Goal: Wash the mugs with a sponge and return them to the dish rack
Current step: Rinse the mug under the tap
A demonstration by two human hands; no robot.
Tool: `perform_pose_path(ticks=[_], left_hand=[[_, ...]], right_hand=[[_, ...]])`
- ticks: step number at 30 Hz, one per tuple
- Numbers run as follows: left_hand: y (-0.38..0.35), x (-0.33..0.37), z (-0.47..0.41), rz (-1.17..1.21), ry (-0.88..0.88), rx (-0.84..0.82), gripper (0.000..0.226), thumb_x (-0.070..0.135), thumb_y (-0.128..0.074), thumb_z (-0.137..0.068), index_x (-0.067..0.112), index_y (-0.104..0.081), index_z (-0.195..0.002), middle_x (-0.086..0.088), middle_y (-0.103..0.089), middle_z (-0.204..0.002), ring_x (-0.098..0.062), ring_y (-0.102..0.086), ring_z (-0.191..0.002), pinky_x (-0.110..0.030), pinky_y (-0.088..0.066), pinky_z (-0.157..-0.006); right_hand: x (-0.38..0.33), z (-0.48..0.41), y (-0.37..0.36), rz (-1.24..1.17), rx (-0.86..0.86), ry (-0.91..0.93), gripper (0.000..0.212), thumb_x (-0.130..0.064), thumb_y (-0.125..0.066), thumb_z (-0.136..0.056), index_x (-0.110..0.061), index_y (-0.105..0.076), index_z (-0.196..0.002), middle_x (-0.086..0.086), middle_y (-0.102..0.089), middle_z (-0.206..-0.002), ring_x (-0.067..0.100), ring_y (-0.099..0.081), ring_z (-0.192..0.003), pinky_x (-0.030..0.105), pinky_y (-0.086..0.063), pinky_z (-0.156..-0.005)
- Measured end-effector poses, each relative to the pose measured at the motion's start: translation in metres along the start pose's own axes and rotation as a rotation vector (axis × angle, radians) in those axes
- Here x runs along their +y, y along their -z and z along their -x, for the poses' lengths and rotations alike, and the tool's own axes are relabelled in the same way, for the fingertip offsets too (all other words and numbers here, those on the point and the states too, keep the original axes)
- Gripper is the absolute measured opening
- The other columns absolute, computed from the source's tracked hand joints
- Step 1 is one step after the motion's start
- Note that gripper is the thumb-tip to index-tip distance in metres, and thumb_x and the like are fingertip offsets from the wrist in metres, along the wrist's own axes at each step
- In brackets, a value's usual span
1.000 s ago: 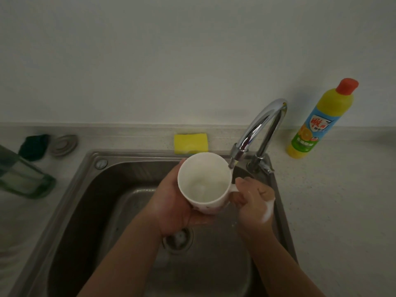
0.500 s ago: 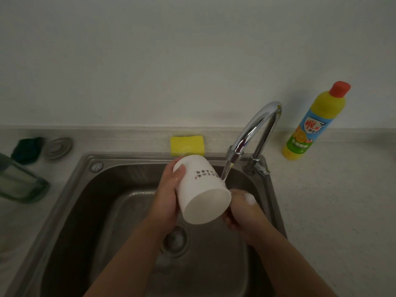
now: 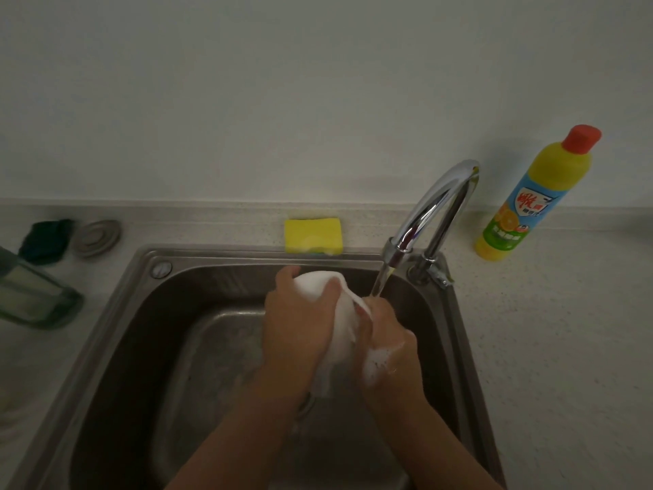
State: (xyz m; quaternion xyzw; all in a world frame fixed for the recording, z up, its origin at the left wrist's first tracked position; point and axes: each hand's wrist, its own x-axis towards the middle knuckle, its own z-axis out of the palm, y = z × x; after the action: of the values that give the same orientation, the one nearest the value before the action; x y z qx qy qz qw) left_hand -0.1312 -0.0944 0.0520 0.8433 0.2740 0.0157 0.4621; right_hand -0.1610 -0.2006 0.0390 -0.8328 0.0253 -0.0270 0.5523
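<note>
I hold a white mug (image 3: 341, 334) upside down over the steel sink (image 3: 141, 313), its base pointing up and away from me. My left hand (image 3: 300, 323) wraps around its left side. My right hand (image 3: 388, 348), covered in white foam, grips the mug's right side at the handle. Water runs from the chrome tap (image 3: 434, 213) onto the mug and my right hand. The yellow sponge (image 3: 313, 235) lies on the counter behind the sink's back rim, touched by neither hand.
A yellow dish-soap bottle (image 3: 533, 196) with a red cap stands right of the tap. At the left are a green-edged rack or tray (image 3: 31, 298), a dark green cloth (image 3: 46, 240) and a metal sink plug (image 3: 95, 236). The drain (image 3: 305, 406) lies under my wrists.
The mug went from mouth facing me to tipped over, and is now upside down. Both hands have shifted lower into the basin under the running water.
</note>
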Motion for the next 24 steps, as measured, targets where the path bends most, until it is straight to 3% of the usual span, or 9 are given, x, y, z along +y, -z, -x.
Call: perform_pose_path(ticks=[2, 5, 6, 9, 11, 14, 18, 21, 24], left_hand=[[-0.001, 0.006, -0.007, -0.009, -0.009, -0.004, 0.04, 0.053, -0.045, -0.092, 0.024, -0.052, -0.119, 0.001, -0.057, -0.111, -0.022, -0.055, -0.103, -0.033, -0.043, -0.086], [-0.006, 0.014, -0.023, 0.101, 0.077, -0.028, 0.045, 0.044, -0.03, -0.1, 0.014, -0.062, -0.109, 0.0, -0.06, -0.106, -0.02, -0.054, -0.097, -0.032, -0.041, -0.088], [-0.01, 0.013, -0.029, 0.242, 0.166, -0.066, 0.046, 0.045, -0.033, -0.098, 0.014, -0.066, -0.106, -0.003, -0.064, -0.106, -0.023, -0.058, -0.097, -0.038, -0.046, -0.092], [-0.018, 0.006, -0.025, 0.86, 0.509, -0.405, 0.049, 0.053, -0.051, -0.086, 0.013, -0.072, -0.105, -0.012, -0.069, -0.106, -0.032, -0.065, -0.102, -0.052, -0.047, -0.098], [-0.017, -0.002, -0.014, 1.006, 0.626, -0.572, 0.046, 0.049, -0.05, -0.087, 0.011, -0.076, -0.095, -0.014, -0.07, -0.105, -0.033, -0.067, -0.096, -0.05, -0.047, -0.094], [-0.02, -0.012, -0.008, 1.095, 0.597, -0.73, 0.051, 0.038, -0.038, -0.094, 0.007, -0.078, -0.085, -0.017, -0.073, -0.093, -0.035, -0.07, -0.079, -0.048, -0.054, -0.076], [-0.02, 0.004, -0.01, 0.985, 0.544, -0.645, 0.038, 0.032, -0.043, -0.093, 0.005, -0.07, -0.091, -0.017, -0.072, -0.078, -0.032, -0.07, -0.065, -0.043, -0.058, -0.059], [-0.019, 0.018, -0.019, 0.791, 0.381, -0.556, 0.039, 0.041, -0.048, -0.093, 0.008, -0.069, -0.093, -0.016, -0.07, -0.078, -0.03, -0.067, -0.067, -0.037, -0.056, -0.067], [-0.011, 0.032, -0.02, 0.575, 0.137, -0.565, 0.04, 0.044, -0.045, -0.096, 0.016, -0.073, -0.092, -0.019, -0.072, -0.093, -0.031, -0.067, -0.085, -0.046, -0.051, -0.086]], right_hand=[[-0.005, 0.005, 0.004, 0.037, -0.047, -0.034, 0.008, -0.027, -0.042, -0.099, -0.034, -0.046, -0.097, -0.016, -0.053, -0.076, -0.002, -0.057, -0.069, 0.005, -0.044, -0.059], [-0.005, 0.008, 0.004, 0.07, 0.055, 0.02, 0.012, -0.029, -0.038, -0.099, -0.028, -0.05, -0.1, -0.009, -0.058, -0.075, 0.006, -0.059, -0.068, 0.01, -0.045, -0.058], [-0.004, 0.007, 0.005, 0.054, 0.104, 0.025, 0.012, -0.027, -0.04, -0.098, -0.025, -0.052, -0.097, -0.01, -0.057, -0.072, 0.006, -0.058, -0.065, 0.008, -0.043, -0.055], [-0.001, -0.005, 0.014, 0.036, 0.207, -0.006, 0.014, -0.026, -0.046, -0.097, -0.023, -0.053, -0.086, -0.018, -0.049, -0.071, 0.0, -0.053, -0.062, 0.003, -0.04, -0.055], [0.001, -0.016, 0.022, 0.105, 0.258, 0.102, 0.015, -0.024, -0.044, -0.097, -0.018, -0.056, -0.09, -0.022, -0.048, -0.072, -0.007, -0.058, -0.066, -0.003, -0.038, -0.059], [0.008, -0.026, 0.031, 0.109, 0.221, 0.098, 0.022, -0.02, -0.045, -0.097, -0.006, -0.063, -0.098, -0.012, -0.057, -0.079, -0.004, -0.059, -0.073, -0.001, -0.039, -0.062], [0.018, -0.018, 0.044, 0.035, 0.119, -0.051, 0.018, -0.021, -0.044, -0.098, -0.016, -0.061, -0.095, -0.008, -0.061, -0.082, 0.0, -0.058, -0.074, 0.006, -0.044, -0.06], [0.028, -0.003, 0.049, -0.195, 0.086, -0.202, 0.02, -0.023, -0.047, -0.096, -0.017, -0.065, -0.09, 0.001, -0.069, -0.081, 0.014, -0.067, -0.076, 0.027, -0.055, -0.063], [0.036, 0.005, 0.047, -0.386, 0.101, -0.265, 0.02, -0.031, -0.051, -0.092, -0.021, -0.066, -0.086, 0.007, -0.07, -0.08, 0.023, -0.068, -0.075, 0.036, -0.054, -0.059]])
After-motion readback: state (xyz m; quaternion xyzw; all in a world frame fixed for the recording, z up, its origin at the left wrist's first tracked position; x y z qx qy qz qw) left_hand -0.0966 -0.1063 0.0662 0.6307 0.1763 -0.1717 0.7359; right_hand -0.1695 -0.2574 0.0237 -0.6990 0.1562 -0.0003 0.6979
